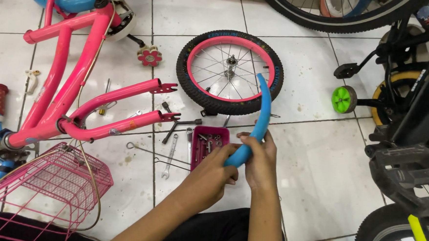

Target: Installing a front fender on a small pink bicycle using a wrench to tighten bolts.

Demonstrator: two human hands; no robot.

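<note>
Curved blue plastic fender (258,123), smooth and glossy, arching up just in front of the small pink-rimmed wheel (229,71). Gripped at its lower end by left hand (215,172) and right hand (260,159), both wrapped closed around it. Lower tip hidden under fingers. Beside it, pink tray (209,142) of metal bolts.

Frame (64,93) left; wheel (229,72) behind tray (209,141); basket (49,185) near-left; spanner (169,157), probably, left of tray.
</note>
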